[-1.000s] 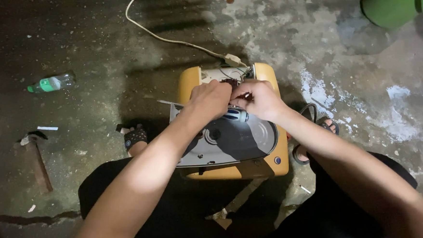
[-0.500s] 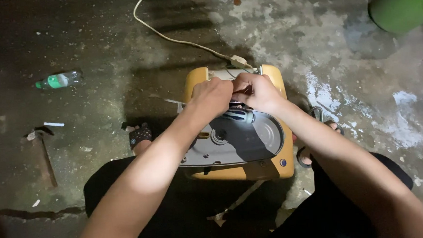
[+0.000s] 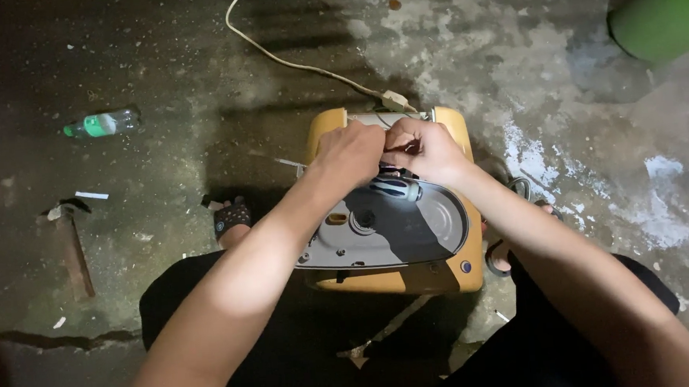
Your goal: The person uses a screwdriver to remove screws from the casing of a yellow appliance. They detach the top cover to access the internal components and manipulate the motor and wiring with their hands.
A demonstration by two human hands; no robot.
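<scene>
1. Your left hand [image 3: 350, 152] and right hand [image 3: 425, 151] meet, both clenched around small wires [image 3: 392, 120] at the 12 o'clock end of the yellow machine [image 3: 450, 266]; what each pinches, you cannot tell.
2. The machine sits between your knees, close for fine work.
3. Its long axis runs 6 to 12 o'clock, the grey cover [image 3: 409, 229] facing up and the white cord [image 3: 290, 63] trailing toward 11.

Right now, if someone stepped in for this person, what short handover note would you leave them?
Left hand and right hand: both closed together on small parts at the far edge of the yellow machine; what they pinch is hidden.
The machine sits on the floor between the knees, its grey cover plate in place, white cable at its far side.
Hammer and bottle lie untouched to the left.
</scene>
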